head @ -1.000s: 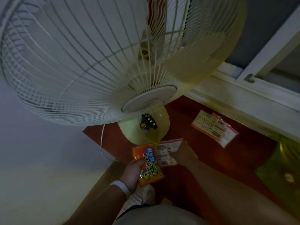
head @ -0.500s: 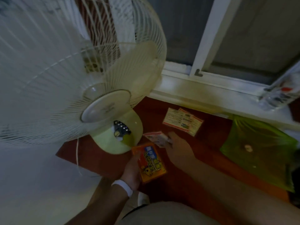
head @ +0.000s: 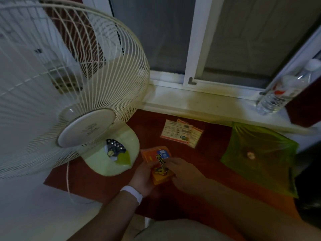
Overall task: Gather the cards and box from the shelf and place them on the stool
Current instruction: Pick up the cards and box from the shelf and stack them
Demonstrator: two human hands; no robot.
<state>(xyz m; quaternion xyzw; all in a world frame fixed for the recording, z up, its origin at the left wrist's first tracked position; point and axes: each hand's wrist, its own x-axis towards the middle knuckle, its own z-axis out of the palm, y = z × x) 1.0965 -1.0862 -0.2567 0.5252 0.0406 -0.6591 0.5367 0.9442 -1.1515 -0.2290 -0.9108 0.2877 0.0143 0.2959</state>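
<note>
Low in the middle of the frame, both hands hold an orange box (head: 157,164) above the dark red shelf (head: 213,157). The left hand (head: 144,178), with a white band (head: 132,193) at the wrist, has its fingers closed around the box's left and lower edge. The right hand (head: 184,173) comes in from the lower right, its fingers (head: 171,161) pressed onto the printed face of the box; whether a card is pinched under them cannot be told.

Above and to the right of the box, a small overlapping pile of cards (head: 181,133) lies flat on the shelf, well apart from the hands and near the white window sill (head: 191,101). A green plastic bag (head: 260,157) lies at the right of the frame. A clear bottle (head: 281,91) stands on the sill at the upper right. A large white fan (head: 69,94) fills the left half of the frame, its pale green base (head: 111,162) resting on the shelf just left of the box.
</note>
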